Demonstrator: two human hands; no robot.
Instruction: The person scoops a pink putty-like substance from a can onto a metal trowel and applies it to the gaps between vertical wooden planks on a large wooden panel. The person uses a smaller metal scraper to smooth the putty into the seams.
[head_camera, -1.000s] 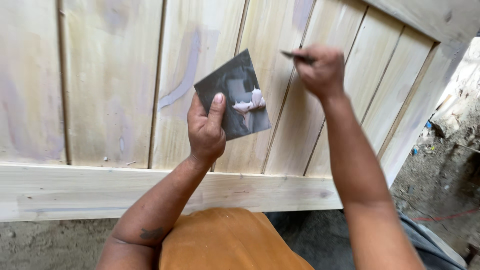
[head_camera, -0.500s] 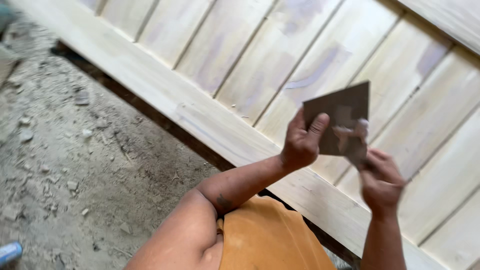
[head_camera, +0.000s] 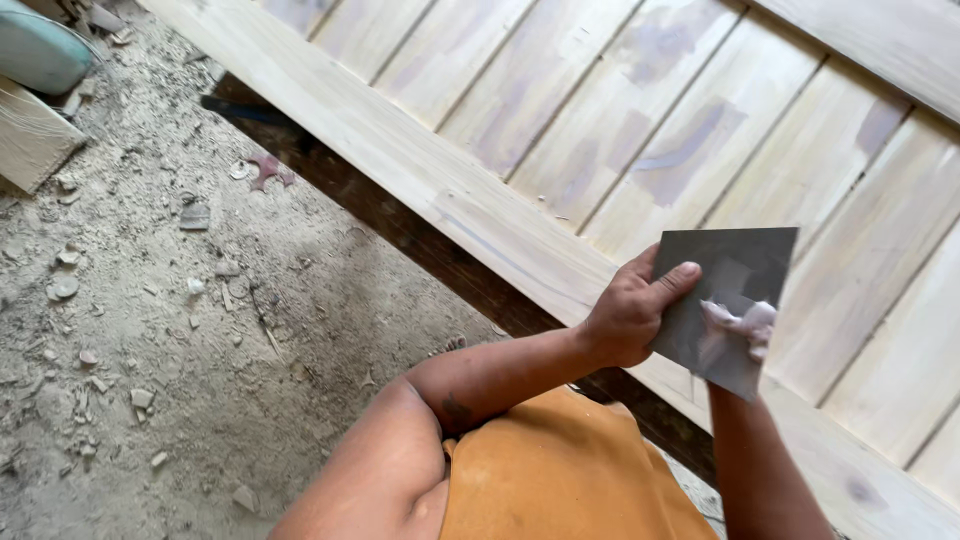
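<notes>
- So, the left hand (head_camera: 625, 320) is clamped on a dark square plate (head_camera: 735, 300), thumb pressed flat across its face and fingers behind, holding it tilted up over the pale wooden panel door (head_camera: 560, 130).
- There's a blob of whitish filler putty (head_camera: 740, 325) sitting on the plate toward its 4 o'clock corner, close to the bottom edge.
- The right hand is hidden behind the plate, only the forearm (head_camera: 765, 470) shows coming up from 6 o'clock, so I can't tell if it's closed on anything or open.
- The door lies slanted across the frame from 11 o'clock to 4 o'clock, grooves between the boards, with greyish-purple patches on several boards.
- At 9 o'clock it's a dusty floor (head_camera: 150, 350) littered with chips and rubble, and a wood offcut (head_camera: 30, 140) lies near 10 o'clock.
- What could go wrong, my guess: the putty is near the low edge of a tilted plate, so tip it any further and the blob could slide off into the dirt.
- The grip is mostly a thumb pinch on one side, so a push from behind on the far side could twist the plate loose.
- Grit from that floor getting into the putty would scratch the soft wood.
</notes>
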